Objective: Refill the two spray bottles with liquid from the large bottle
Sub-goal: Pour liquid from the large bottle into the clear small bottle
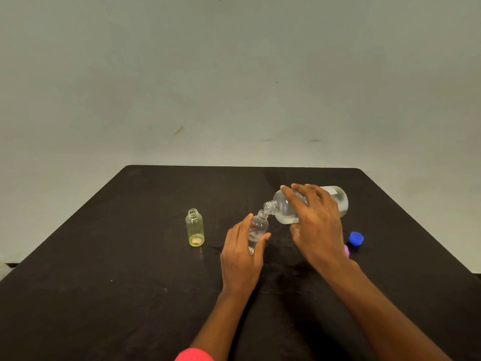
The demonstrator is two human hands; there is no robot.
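Here we see a matte black table with a faintly rough top, set against a plain pale wall. The large bottle is clear, smooth plastic, round-bodied with a ridged screw neck and a small printed label near its base. It lies tipped almost flat above the table's right half, with clear liquid pooled along its lower side. Its open mouth meets the threaded neck of the clear bottle, a small slim cylinder that leans a little towards it; we cannot tell whether liquid is running. The right hand grips the large bottle from above, fingers spread over its shoulder and thumb under it, wrist bent down. The left hand holds the clear bottle low on its body, thumb on the right side and fingers round the left. The yellow bottle, translucent and uncapped, stands upright to the left, apart from that hand. A glossy blue cap and a pink piece, half hidden by the right wrist, lie on the table at the right. A pink sleeve shows at the bottom edge.
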